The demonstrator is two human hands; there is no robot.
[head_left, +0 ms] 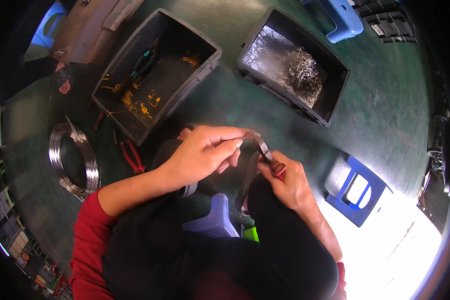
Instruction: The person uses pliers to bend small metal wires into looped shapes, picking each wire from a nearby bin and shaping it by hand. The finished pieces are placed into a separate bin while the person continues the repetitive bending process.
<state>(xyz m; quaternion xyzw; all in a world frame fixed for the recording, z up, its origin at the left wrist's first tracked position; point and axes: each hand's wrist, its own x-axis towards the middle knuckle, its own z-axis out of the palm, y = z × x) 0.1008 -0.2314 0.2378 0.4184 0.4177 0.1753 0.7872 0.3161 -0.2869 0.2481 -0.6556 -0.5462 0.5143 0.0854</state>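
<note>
My right hand (290, 185) is closed round the red handle of a hand tool (261, 145). Its curved metal end points up and left; I cannot tell its exact kind. At the tip of that tool, my left hand (205, 155) has index finger and thumb drawn together in a pinch. Whatever lies between those fingertips is too small to name. Both hands are above my knees, over the green floor.
Ahead on the left stands a black crate (185, 90) with orange scraps and a dark tool inside. Another black crate (295, 102) holds a tangle of bent wire pieces (305, 70). A wire coil (55, 160), red-handled pliers (132, 157) and a blue stool (357, 192) are around me.
</note>
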